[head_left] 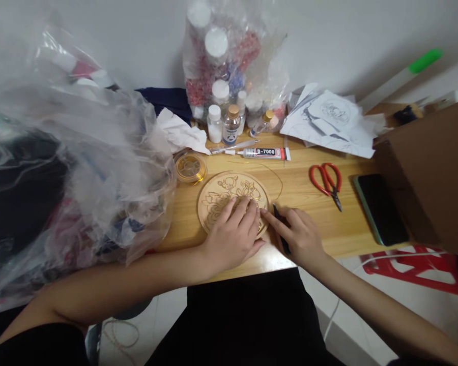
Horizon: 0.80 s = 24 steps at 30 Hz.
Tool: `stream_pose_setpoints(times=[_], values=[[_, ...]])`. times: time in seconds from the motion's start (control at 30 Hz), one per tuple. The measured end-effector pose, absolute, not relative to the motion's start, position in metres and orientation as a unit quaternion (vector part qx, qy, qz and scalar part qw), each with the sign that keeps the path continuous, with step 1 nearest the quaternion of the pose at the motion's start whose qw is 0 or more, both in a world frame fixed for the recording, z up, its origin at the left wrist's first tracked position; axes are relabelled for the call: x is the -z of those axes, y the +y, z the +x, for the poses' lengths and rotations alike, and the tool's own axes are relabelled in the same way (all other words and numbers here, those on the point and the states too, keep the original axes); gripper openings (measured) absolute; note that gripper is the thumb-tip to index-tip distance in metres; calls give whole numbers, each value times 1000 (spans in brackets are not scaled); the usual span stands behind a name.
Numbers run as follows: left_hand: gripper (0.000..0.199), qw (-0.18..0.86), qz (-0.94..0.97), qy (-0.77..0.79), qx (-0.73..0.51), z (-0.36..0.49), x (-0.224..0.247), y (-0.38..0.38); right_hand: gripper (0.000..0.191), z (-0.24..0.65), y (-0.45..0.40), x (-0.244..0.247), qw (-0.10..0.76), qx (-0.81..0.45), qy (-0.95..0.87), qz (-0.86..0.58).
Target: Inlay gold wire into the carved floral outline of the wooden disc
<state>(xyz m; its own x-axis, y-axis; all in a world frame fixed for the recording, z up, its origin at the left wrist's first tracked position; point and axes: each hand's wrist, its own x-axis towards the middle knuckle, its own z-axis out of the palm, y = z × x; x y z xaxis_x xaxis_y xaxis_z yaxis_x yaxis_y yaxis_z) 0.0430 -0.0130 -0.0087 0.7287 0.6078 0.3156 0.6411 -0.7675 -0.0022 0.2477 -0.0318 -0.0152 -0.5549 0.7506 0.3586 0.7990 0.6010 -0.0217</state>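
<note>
Engraved round wooden plaque [221,185] lies at the centre of the frame on the wooden surface [299,175], its lower right part hidden by the left hand [234,231]. That hand's fingers are nearly straight and close together over the carved lines; their undersides are hidden, so I cannot tell whether they hold anything. At the plaque's right rim, the right hand [299,234] points its index finger toward the edge, its other fingers bent over a dark tool [283,244]; how firmly they grip it I cannot tell.

A thin wire [281,182] curves just beside the plaque's upper right edge, and a wire spool [191,169] sits near its upper left. Crumpled plastic [114,147] crowds the left of the frame, close to the left forearm. Above the plaque, a glue tube [266,153] and small bottles [231,127] form a row, with papers [330,119] at upper right. Red-handled pliers [328,185], a phone [381,208] and a cardboard box [435,162] take up the right.
</note>
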Motion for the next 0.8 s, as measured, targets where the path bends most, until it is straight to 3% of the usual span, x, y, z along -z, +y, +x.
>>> stream_pose_setpoints(times=[0.8], values=[[54,66,-928,-339,141,43,11,-14,61,247,-32,14,171,68,-875,-447]])
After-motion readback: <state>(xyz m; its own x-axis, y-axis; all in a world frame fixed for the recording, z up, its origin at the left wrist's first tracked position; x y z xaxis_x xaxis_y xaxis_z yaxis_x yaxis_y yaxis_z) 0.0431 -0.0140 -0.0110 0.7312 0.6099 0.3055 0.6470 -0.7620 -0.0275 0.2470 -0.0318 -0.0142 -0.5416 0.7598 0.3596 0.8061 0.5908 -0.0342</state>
